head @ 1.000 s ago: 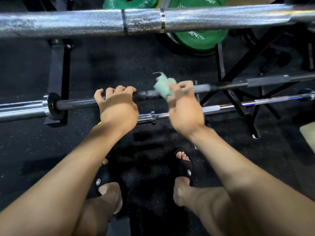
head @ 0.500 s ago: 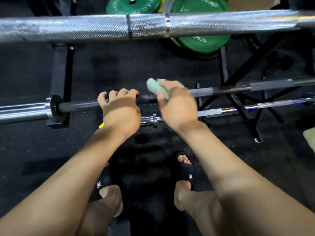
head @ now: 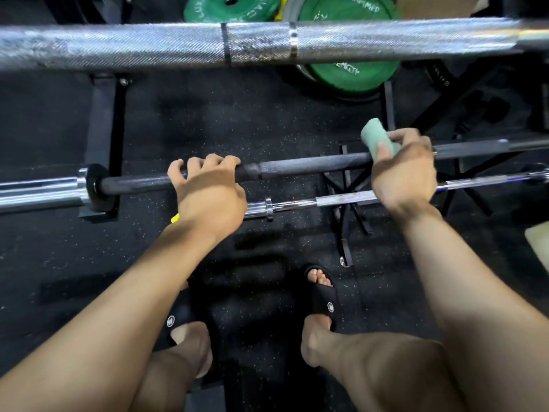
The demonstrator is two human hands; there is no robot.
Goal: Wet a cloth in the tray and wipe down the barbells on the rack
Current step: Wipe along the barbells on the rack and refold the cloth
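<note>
A dark barbell (head: 303, 166) runs across the middle of the view, its chrome sleeve and black collar at the left. My left hand (head: 208, 191) grips the dark shaft near the collar, fingers curled over the top. My right hand (head: 404, 171) holds a light green cloth (head: 378, 141) wrapped over the same shaft, well to the right of the left hand. A thick knurled silver barbell (head: 267, 44) crosses the top of the view, closer to the camera. A thinner chrome barbell (head: 326, 200) lies lower, behind my hands. The tray is not in view.
Green weight plates (head: 347, 69) stand at the top behind the silver bar. A black rack post (head: 102, 135) rises at the left and black crossed rack legs (head: 350, 203) stand at the right. My feet in black slides are on the speckled black floor (head: 237, 123).
My right hand slid the cloth first a little left, then far to the right along the dark shaft. My left hand kept its grip in the same place.
</note>
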